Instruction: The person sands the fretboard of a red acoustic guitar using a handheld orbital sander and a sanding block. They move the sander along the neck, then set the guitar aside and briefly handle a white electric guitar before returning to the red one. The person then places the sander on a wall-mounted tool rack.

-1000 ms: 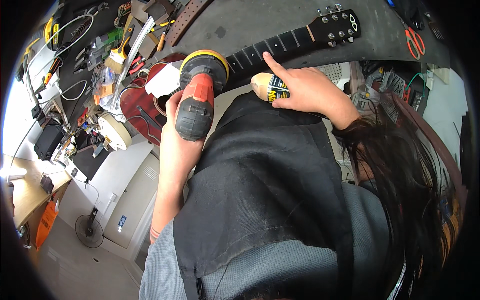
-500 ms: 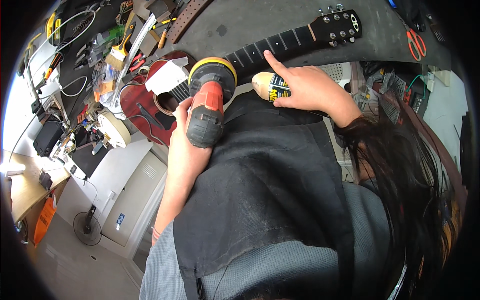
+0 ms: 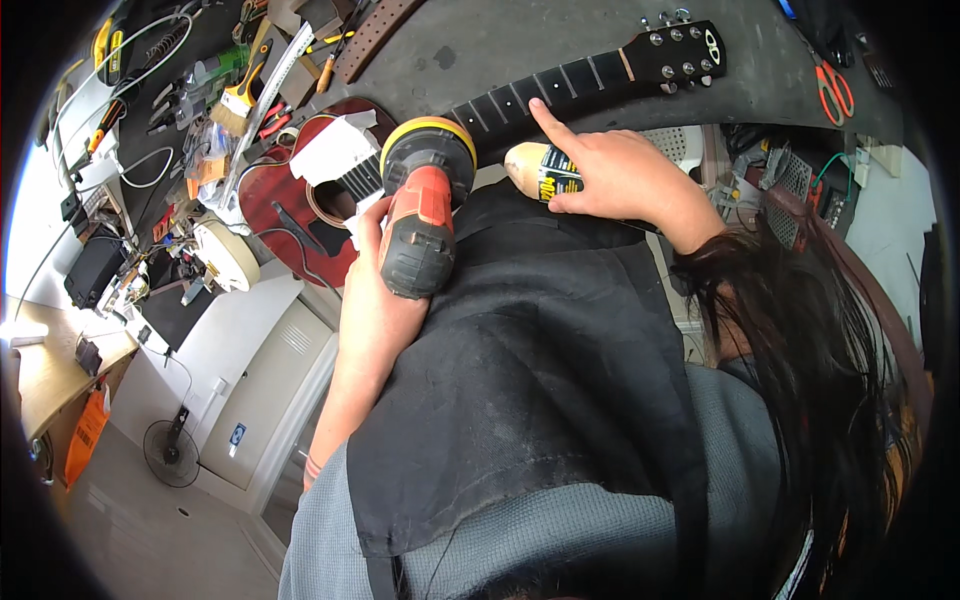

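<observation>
My left hand (image 3: 383, 300) is wrapped round the body of a red and black handheld polisher (image 3: 420, 215), whose round pad with a yellow rim points away from me. Beyond the pad runs the dark fretboard of a guitar neck (image 3: 580, 88), its headstock (image 3: 690, 52) at the far right. The red guitar body (image 3: 275, 205) lies to the left, partly covered by white paper (image 3: 335, 148). Closed on a pale yellow bottle (image 3: 530, 168) with a black label, my right hand (image 3: 635, 180) has its index finger stretched out to the fretboard. The polisher hides where neck meets body.
A brush (image 3: 235, 108), a steel ruler (image 3: 272, 88) and other tools crowd the dark bench at the far left. A brown strip with holes (image 3: 378, 38) lies behind the guitar. Red-handled scissors (image 3: 833, 95) rest at the far right. A fan (image 3: 172, 452) stands at lower left.
The polisher and my left hand have shifted very slightly to the right. My right hand keeps its hold on the bottle, its finger still at the fretboard.
</observation>
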The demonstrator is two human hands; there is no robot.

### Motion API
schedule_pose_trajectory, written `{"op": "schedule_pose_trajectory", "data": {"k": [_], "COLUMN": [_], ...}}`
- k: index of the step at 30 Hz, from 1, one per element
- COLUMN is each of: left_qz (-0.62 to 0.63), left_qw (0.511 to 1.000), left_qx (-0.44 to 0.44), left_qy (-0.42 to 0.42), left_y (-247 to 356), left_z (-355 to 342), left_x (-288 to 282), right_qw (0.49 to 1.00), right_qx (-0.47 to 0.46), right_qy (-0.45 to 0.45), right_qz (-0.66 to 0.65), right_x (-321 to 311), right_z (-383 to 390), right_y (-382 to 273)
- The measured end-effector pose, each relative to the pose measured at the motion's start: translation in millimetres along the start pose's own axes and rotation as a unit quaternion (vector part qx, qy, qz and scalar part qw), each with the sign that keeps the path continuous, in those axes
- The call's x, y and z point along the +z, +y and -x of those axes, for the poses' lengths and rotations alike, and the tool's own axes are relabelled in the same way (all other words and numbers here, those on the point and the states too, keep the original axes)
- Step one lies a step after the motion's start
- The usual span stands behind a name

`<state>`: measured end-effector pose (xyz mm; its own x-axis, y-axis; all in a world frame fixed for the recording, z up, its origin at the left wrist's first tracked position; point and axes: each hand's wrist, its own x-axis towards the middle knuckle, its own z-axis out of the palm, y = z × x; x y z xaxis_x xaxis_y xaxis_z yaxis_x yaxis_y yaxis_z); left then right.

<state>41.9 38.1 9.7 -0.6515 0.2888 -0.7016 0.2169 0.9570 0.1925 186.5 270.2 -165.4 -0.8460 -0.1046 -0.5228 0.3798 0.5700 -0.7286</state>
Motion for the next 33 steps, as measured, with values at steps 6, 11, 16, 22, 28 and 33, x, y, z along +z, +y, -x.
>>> {"op": "schedule_pose_trajectory", "data": {"k": [6, 11, 16, 22, 28, 33], "left_qz": [-0.027, -0.006, -0.006, -0.017, 0.004, -0.023], "left_qw": [0.999, 0.998, 0.999, 0.997, 0.999, 0.998], "left_qx": [0.038, 0.048, 0.023, 0.048, 0.025, 0.062], "left_qy": [0.018, 0.031, 0.032, 0.051, 0.025, -0.011], "left_y": [0.4, -1.2, 9.1, 6.0, 3.9, -20.7], "left_z": [-9.1, -15.7, -20.5, -22.6, -13.2, 2.8], "left_x": [-7.9, -11.0, -19.6, -17.9, -8.6, -6.0], "right_qw": [1.0, 1.0, 1.0, 1.0, 1.0, 1.0], "right_qx": [-0.005, -0.004, -0.008, -0.007, -0.002, -0.003], "right_qy": [0.002, 0.003, 0.002, 0.008, -0.005, -0.001], "right_qz": [-0.002, -0.006, -0.008, -0.007, -0.001, -0.027], "right_x": [-0.1, 0.0, -1.3, -1.0, -2.3, -6.1], "right_z": [0.5, -0.3, 0.4, -0.6, -1.6, 0.2], "right_y": [1.1, 2.1, 2.6, 2.2, 1.0, -0.3]}}
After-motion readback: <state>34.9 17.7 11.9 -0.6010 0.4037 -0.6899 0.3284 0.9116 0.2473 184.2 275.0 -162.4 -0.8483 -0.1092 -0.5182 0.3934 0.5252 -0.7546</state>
